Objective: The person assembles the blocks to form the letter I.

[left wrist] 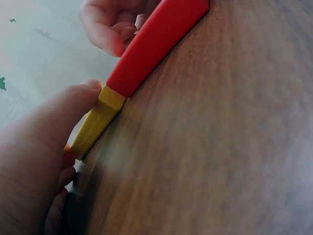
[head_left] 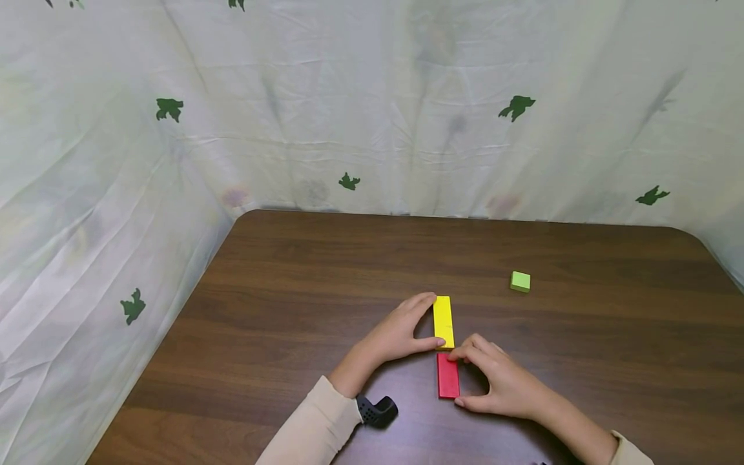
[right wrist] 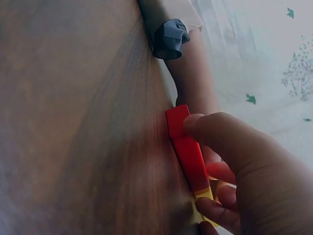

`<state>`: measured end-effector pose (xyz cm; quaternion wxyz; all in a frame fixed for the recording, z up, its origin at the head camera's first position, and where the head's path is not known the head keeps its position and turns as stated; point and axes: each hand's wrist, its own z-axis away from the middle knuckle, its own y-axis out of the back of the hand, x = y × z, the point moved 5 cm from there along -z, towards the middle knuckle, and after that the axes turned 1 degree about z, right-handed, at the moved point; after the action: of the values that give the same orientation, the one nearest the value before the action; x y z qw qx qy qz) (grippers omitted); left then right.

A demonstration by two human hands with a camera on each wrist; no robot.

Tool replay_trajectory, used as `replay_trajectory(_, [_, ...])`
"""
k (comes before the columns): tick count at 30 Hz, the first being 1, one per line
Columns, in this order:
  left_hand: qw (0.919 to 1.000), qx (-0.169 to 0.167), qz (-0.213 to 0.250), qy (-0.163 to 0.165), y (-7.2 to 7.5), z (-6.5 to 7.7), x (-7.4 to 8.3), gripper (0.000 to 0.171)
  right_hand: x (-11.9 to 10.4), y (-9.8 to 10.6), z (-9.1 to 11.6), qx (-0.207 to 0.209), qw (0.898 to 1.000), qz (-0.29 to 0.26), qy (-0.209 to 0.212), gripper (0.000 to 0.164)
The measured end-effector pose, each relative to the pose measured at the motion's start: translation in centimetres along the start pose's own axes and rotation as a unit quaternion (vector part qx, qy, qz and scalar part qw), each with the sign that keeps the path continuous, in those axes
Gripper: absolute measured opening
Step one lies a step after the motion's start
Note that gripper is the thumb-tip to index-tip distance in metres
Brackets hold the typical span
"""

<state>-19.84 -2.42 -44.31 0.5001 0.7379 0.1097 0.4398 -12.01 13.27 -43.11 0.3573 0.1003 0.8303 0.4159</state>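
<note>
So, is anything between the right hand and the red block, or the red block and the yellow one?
Nothing visible. The right hand touches the red rectangular block, which lies end to end with the yellow rectangular block. The left hand touches the yellow one, thumb tip near their facing ends.

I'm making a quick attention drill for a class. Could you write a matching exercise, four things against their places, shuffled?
Things
1. Yellow block
2. Green block
3. Black device
4. Red block

Places
A. Beside the left cuff
B. Spanned by the right hand
C. Nearest the table's far edge
D. Spanned by the left hand

Pairs: 1-D, 2-C, 3-A, 4-B
</note>
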Motion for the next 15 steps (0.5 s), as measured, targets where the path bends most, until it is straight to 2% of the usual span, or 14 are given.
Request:
replay_trajectory(7, [1.0000, 0.002, -0.002, -0.002, 0.02, 0.02, 0.00, 0.076, -0.15, 0.11, -0.12, 0.007, 1.000, -0.008, 0.013, 0.046])
replay_trajectory(15, [1.0000, 0.002, -0.001, -0.006, 0.03, 0.03, 0.05, 0.076, -0.13, 0.15, -0.08, 0.006, 1.000, -0.009, 0.008, 0.045])
